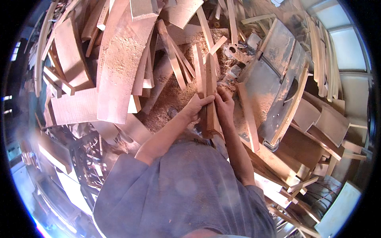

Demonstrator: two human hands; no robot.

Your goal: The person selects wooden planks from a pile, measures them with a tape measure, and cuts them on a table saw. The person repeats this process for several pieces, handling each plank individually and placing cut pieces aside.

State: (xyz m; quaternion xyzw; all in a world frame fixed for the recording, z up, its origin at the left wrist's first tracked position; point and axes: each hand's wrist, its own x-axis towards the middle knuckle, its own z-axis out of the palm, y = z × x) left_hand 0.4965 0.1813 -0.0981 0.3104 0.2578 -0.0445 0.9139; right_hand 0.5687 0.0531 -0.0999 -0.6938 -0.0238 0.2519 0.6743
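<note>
In front of my chest, my left hand (193,107) is closed around narrow wooden strips, its thumb laid across them. My right hand (224,104) grips the same wood from the other side, fingers bent against the edge. One strip (211,117) runs from near my shirt up between both hands. A second strip (199,71) lies along its left side and passes by my left hand. Whether the two are separate pieces all the way down is hidden by my fingers. Right of my right hand, apart from it, a loose strip (248,119) leans against a dusty metal machine table (254,81).
Sawdust (162,105) covers the ground beyond my hands. A wide, dusty board (119,63) slopes at the left, among several other planks. Thin offcuts (174,55) lie ahead. Stacked boards (325,119) fill the right side, and tall strips (323,59) stand near the windows.
</note>
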